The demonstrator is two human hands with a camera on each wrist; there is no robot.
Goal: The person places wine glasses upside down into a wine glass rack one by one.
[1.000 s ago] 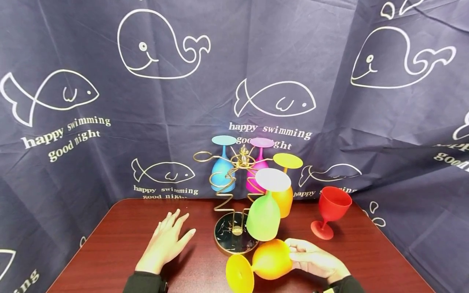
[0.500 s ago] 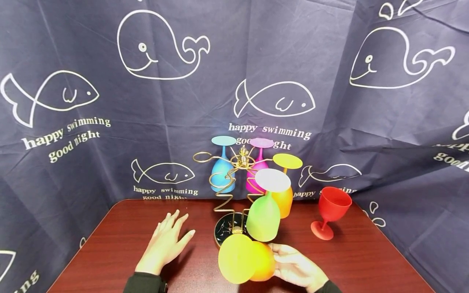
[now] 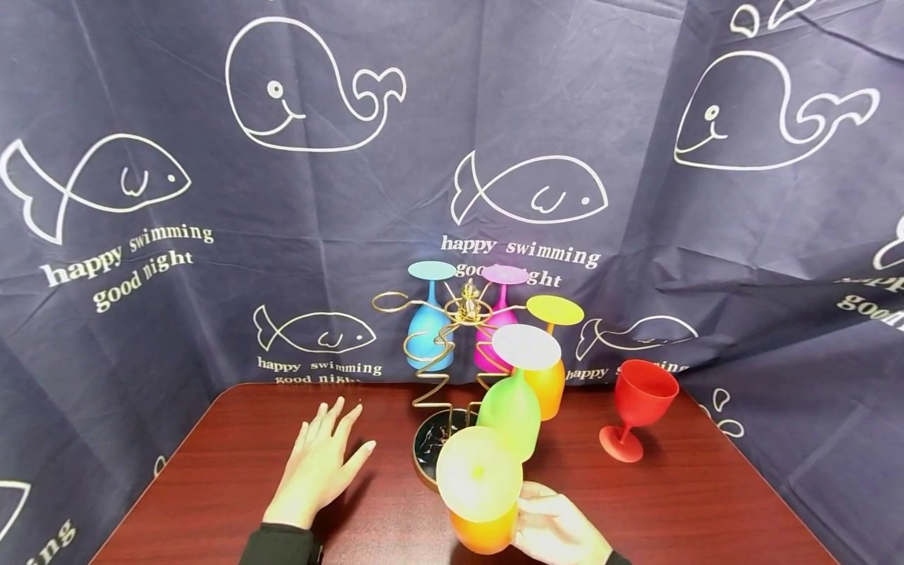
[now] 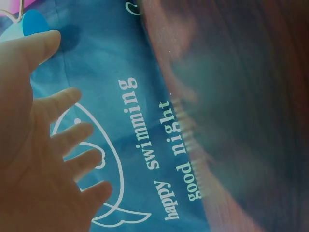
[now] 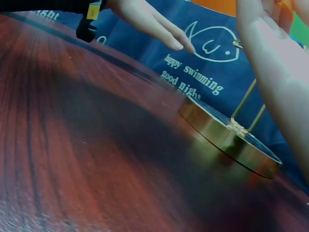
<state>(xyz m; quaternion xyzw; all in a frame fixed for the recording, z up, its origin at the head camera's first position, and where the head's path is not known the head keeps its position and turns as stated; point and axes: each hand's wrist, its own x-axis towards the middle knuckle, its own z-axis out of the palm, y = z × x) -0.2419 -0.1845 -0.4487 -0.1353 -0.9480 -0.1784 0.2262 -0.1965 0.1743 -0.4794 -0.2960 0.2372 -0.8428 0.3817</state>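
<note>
My right hand point(image 3: 558, 527) grips the bowl of an orange wine goblet point(image 3: 487, 535), which is upside down with its pale yellow foot point(image 3: 479, 471) tilted up toward the head camera. It is in front of the gold wire goblet rack point(image 3: 469, 308), overlapping the rack's black marble base point(image 3: 431, 449). A green goblet point(image 3: 507, 416) hangs inverted just behind. On the left, my left hand point(image 3: 318, 467) hovers with straight, spread fingers and holds nothing. The left wrist view shows that hand point(image 4: 53, 130) with its fingers apart, and its shadow falls on the table.
Hanging upside down from the rack are a blue goblet point(image 3: 428, 345), a magenta goblet point(image 3: 497, 345) and a second orange goblet point(image 3: 547, 384). One wire loop point(image 3: 391, 302) at the rack's left holds nothing. A red goblet point(image 3: 639, 396) stands upright at right on the wooden table point(image 3: 678, 502).
The orange goblet has turned from lying sideways to upside down, its foot swinging up; my right hand moved left with it. My left hand has hardly moved.
</note>
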